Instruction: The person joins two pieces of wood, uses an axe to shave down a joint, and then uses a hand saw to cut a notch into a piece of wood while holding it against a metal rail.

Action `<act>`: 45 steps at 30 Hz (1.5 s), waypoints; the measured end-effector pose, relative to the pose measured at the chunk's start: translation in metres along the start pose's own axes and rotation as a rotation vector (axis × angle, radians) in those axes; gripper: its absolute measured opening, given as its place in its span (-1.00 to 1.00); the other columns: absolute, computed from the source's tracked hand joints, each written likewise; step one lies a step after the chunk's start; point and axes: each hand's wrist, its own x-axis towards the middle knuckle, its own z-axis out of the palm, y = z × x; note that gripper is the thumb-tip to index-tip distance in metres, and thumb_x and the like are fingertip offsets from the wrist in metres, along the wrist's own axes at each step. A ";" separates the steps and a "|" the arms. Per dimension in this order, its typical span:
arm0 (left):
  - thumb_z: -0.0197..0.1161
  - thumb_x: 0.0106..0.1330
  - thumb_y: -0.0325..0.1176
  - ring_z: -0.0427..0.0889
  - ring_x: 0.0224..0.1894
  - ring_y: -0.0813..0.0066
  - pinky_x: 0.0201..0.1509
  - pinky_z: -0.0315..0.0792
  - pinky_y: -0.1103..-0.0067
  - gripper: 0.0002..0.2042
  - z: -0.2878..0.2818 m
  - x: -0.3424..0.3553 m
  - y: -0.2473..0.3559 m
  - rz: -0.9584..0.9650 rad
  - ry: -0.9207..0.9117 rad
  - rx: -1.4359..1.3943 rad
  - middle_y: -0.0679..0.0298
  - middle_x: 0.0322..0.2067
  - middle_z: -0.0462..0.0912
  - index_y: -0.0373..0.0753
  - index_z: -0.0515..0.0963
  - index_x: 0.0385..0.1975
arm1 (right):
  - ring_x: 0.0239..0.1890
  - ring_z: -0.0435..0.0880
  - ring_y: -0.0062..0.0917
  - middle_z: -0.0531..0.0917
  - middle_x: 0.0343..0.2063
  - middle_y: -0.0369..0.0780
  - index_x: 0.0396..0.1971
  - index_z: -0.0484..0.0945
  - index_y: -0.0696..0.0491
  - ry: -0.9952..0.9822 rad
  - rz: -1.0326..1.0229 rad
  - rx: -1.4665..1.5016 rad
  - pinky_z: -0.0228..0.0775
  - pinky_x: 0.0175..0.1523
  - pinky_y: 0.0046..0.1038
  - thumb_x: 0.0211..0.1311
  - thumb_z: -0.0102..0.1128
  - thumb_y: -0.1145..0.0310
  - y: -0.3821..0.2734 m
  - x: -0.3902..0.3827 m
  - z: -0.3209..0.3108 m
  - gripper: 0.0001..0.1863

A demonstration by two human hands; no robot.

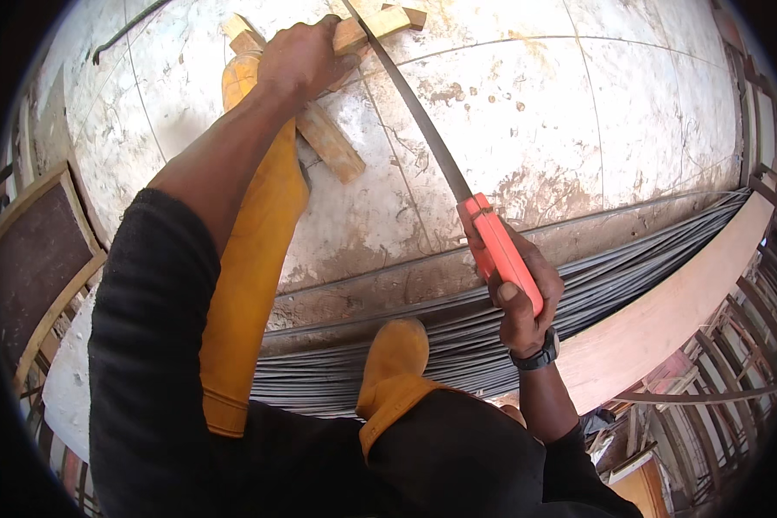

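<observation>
My right hand (531, 289) is closed round the orange-red handle of a handsaw (423, 121). From there the long grey blade runs up and to the left, and it lies across a short wooden piece (388, 24) near the top of the view. My left hand (298, 56) grips that piece just left of the blade, with its fingertips partly hidden. Beneath it a second wooden block (332, 142) rests on the floor. The toe of my left yellow boot (263, 216) is beside my left hand, next to another wood end (240, 33).
A bundle of thin metal rods (622, 263) runs across the floor near my right boot (397, 350). A pale plywood strip (665, 311) borders it. Wooden frames (716, 380) are stacked at the right, and a dark framed panel (43, 259) stands at the left.
</observation>
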 end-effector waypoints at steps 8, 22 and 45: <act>0.38 0.20 -0.01 0.73 -0.19 0.04 -0.05 0.59 0.24 -0.46 0.013 -0.009 0.016 0.040 -0.031 -0.026 0.01 -0.32 0.73 -0.19 0.51 0.10 | -0.08 0.70 -0.33 0.68 -0.01 0.03 0.16 0.51 0.28 0.047 -0.147 0.023 0.49 0.04 -0.40 0.22 0.17 0.17 0.009 0.016 0.020 -0.40; 0.37 0.19 -0.03 0.71 -0.17 0.03 -0.02 0.57 0.22 -0.43 0.009 -0.011 0.018 0.079 -0.062 0.059 0.01 -0.30 0.73 -0.18 0.49 0.15 | -0.12 0.71 -0.37 0.69 -0.01 0.03 0.17 0.49 0.32 0.016 -0.155 0.064 0.51 0.03 -0.36 0.23 0.15 0.22 0.007 0.010 0.009 -0.41; 0.38 0.18 -0.06 0.71 -0.16 0.03 -0.03 0.57 0.22 -0.44 0.011 -0.001 0.025 0.063 -0.025 0.051 0.01 -0.31 0.73 -0.12 0.50 0.18 | -0.35 0.60 -0.56 0.71 -0.28 -0.12 0.17 0.51 0.29 0.085 -0.126 0.149 0.45 -0.17 -0.49 0.29 0.17 0.03 0.016 -0.025 -0.006 -0.34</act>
